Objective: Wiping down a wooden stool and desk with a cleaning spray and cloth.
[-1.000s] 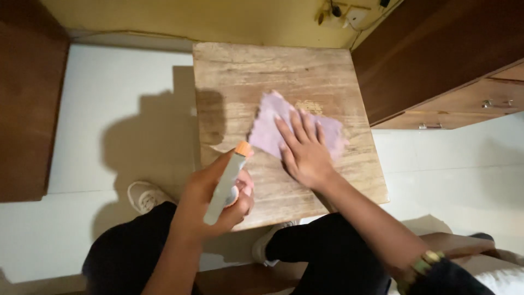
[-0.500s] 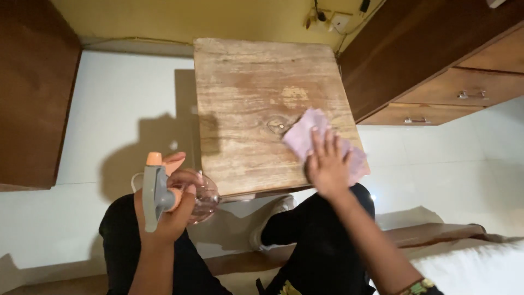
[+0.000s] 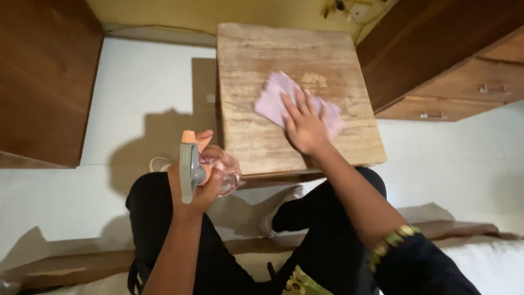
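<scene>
- Right hand [image 3: 303, 127] lay flat, fingers spread, palm down on a pale purple cloth [image 3: 273, 98]; it pressed the cloth rather than gripping it, so I logged the hand as open.
- The cloth sat on the tabletop [image 3: 256, 147], toward the far right part of it, crumpled at its edges, with a corner showing past the fingers on the right side.
- Just beyond the cloth I noted a lighter, yellowish patch [image 3: 313, 81] on the worn, streaked wood.
- Left hand [image 3: 199, 183] was clamped round a spray bottle [image 3: 226, 173] with a clear body, a grey trigger head and an orange nozzle tip.
- The bottle was held off the tabletop, just beside its near left corner, over the person's lap, nozzle end pointing away from the body.
- The two hands were well apart: one on the tabletop, one short of it.
- The person wore dark trousers [image 3: 327, 240]; a beaded green and yellow wristband [image 3: 390, 243] ringed the right wrist, next to a dark sleeve.
- A white shoe [image 3: 275, 216] showed under the near edge of the tabletop.
- White tiled floor [image 3: 136, 93] lay to both sides.
- A dark wooden cabinet [image 3: 43, 76] stood at left; a wooden chest of drawers [image 3: 447, 71] with metal handles stood at right.
- A yellow wall [image 3: 164, 11] ran behind the tabletop.
</scene>
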